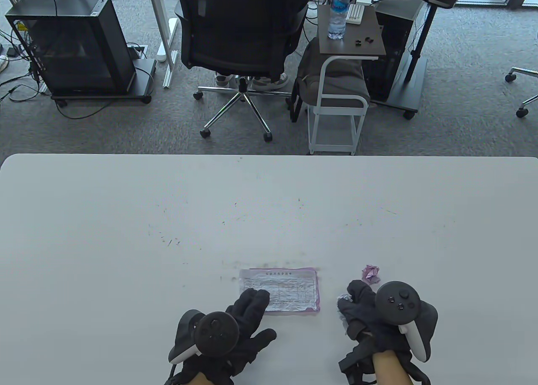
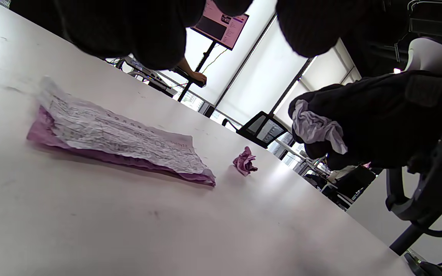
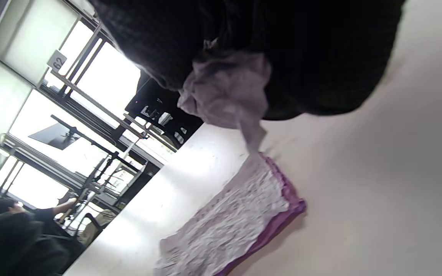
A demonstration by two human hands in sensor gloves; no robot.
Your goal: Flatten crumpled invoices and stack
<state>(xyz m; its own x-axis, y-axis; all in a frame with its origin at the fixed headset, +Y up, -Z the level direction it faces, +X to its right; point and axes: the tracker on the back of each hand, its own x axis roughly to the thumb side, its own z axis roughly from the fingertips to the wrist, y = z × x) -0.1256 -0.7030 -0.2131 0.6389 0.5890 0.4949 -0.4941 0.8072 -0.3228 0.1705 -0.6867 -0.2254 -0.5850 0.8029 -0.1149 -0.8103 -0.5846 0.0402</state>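
Overhead, the table view looks down the white tabletop (image 1: 126,217) toward the office, while both wrist views skim low and tilted, sharing the flattened purple-and-white paper invoices (image 2: 117,142).

A small white tag (image 3: 57,60) fixed to the window frame, seen from the right wrist view, carries the number "62", tilted with the camera. The flattened invoice (image 1: 279,289) on the desk (image 1: 126,233) shows a printed grid and heading, too small to read; the label on the water bottle (image 1: 338,11) is likewise illegible.
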